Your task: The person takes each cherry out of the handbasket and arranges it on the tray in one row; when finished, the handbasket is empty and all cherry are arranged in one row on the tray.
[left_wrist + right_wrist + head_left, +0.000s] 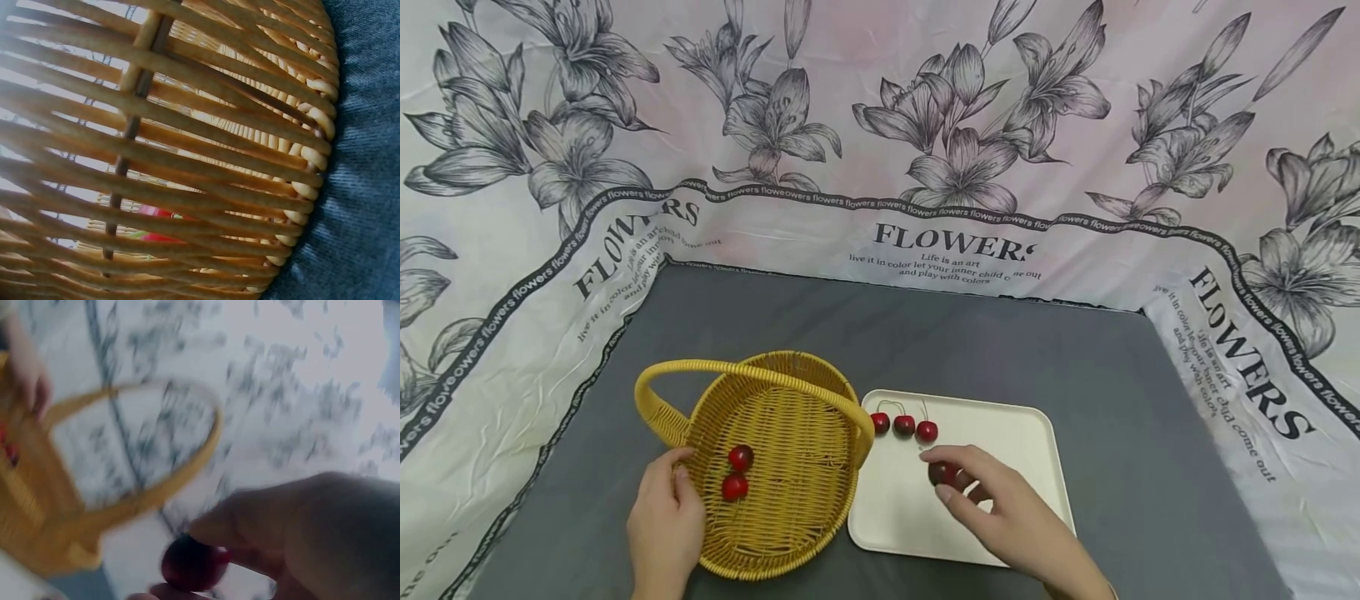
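Note:
My left hand (666,521) grips the left rim of a yellow woven basket (805,542), close to the base of its handle. Two dark red cherries (735,487) lie on the left side of the basket's floor. Over a cream tray (895,521), my right hand (1011,508) pinches a cherry (942,472) between thumb and fingers; the right wrist view shows this cherry (194,564) at the fingertips. Three more cherries (904,427) with stems sit in a row at the tray's upper left. Woven strands fill most of the left wrist view, with red showing through the gaps.
The basket's arched handle (752,369) rises over its opening and leans toward the tray, which stands right beside the basket. Both are on a dark grey cloth (1000,354). White fabric (820,221) printed with flowers and lettering borders the back and sides.

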`<state>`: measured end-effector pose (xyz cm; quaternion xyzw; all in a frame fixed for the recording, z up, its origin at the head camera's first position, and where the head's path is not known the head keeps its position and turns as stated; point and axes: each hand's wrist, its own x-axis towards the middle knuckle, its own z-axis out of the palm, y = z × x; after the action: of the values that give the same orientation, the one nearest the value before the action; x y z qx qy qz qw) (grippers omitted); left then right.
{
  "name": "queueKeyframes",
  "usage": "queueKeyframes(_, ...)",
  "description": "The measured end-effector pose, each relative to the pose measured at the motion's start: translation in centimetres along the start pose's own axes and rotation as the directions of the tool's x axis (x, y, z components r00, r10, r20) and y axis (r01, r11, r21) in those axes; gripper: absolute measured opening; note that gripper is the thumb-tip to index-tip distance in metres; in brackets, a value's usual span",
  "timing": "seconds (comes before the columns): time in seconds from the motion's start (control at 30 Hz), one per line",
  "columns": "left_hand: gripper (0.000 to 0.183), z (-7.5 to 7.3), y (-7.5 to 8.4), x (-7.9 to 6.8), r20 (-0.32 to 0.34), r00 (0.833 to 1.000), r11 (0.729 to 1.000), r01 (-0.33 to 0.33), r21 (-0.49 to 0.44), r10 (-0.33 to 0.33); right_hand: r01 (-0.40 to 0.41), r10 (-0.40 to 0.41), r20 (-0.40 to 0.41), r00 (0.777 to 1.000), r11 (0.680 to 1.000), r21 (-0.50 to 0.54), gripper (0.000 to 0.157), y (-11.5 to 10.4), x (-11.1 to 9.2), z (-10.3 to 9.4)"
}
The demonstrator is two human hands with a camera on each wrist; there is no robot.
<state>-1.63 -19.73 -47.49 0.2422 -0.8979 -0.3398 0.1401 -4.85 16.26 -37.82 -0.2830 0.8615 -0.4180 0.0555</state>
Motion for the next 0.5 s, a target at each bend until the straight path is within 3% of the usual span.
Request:
queueKeyframes(0.1, 0.029, 0.1, 0.1, 0.0, 0.002, 1.0, 1.0, -0.001, -0.01, 0.001, -0.108, 0.101, -0.088, 0.991, 0.991, -0.078, 0.029, 2.6, -0.2, 0.4)
queueKeyframes(0.27, 0.028, 0.3, 0.0, 0.0, -0.019, 1.0, 1.0, -0.016, -0.02, 0.016, -0.173, 0.126, -0.197, 0.972, 0.955, -0.241, 0.024, 6.0, 0.2, 1.0)
queueKeyframes(0.5, 0.028, 0.1, -0.1, 0.1, -0.027, 1.0, 1.0, -0.016, -0.022, 0.015, -0.336, 0.278, -0.248, 0.928, 0.912, -0.234, 0.037, 9.2, 1.8, 2.0)
